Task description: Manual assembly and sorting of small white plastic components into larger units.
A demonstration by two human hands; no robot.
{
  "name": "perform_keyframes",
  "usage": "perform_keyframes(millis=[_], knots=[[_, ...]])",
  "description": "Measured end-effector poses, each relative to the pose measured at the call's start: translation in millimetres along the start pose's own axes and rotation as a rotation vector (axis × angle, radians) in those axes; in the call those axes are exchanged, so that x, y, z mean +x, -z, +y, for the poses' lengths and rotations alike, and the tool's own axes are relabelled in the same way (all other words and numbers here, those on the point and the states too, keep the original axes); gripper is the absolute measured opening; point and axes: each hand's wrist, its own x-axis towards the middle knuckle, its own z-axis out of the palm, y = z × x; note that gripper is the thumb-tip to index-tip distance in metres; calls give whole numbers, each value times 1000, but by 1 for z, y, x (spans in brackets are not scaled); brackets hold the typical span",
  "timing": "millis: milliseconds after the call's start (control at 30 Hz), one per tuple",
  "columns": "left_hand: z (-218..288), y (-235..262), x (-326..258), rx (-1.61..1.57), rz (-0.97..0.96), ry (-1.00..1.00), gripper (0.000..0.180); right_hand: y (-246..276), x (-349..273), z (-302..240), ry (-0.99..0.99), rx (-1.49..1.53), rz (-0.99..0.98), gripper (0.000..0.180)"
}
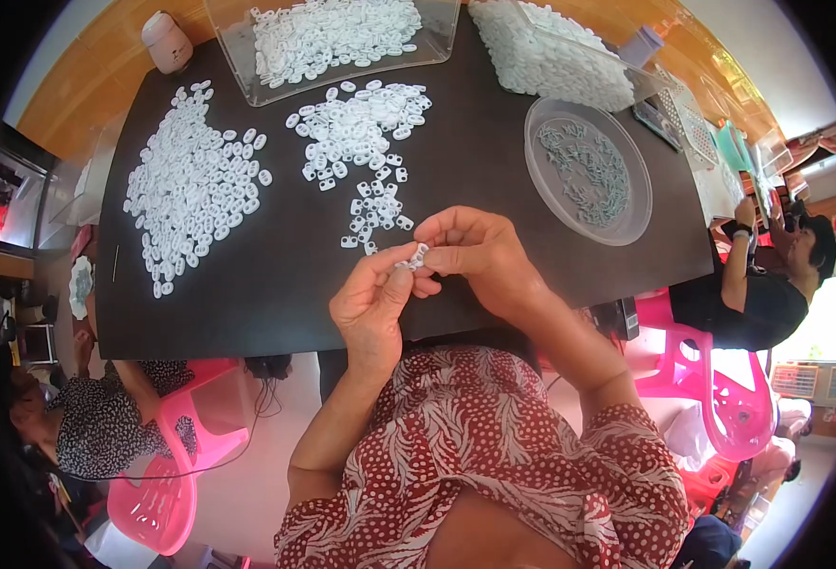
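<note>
My left hand [372,296] and my right hand [480,256] meet at the near edge of the dark table. Between their fingertips they pinch a small white plastic piece [418,256]; its exact shape is partly covered by my fingers. Just beyond my hands lie several loose white pieces with holes [376,209]. Farther back, a heap of similar white pieces [356,123] spreads over the table. To the left is a larger pile of white oval pieces [195,180]. Right of my hands, a round clear tray [636,204] holds many small grey-green parts [589,175].
A clear bin [333,81] of white pieces stands at the far edge, with another full clear container [560,57] to its right. A white jar [167,43] sits far left. People [754,275] sit at both sides near pink chairs [736,403]. A phone [658,125] lies far right.
</note>
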Motion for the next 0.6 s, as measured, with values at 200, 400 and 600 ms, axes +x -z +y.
perform_keyframes(millis=[200, 400, 600], knots=[[3, -5, 0, 14, 3, 25, 22, 7, -2, -7, -24, 23, -38, 20], [6, -15, 1, 24, -7, 86, 22, 12, -6, -8, 78, -40, -49, 16], [-1, -23, -1, 0, 4, 54, 22, 10, -16, -3, 93, -31, 24, 16]])
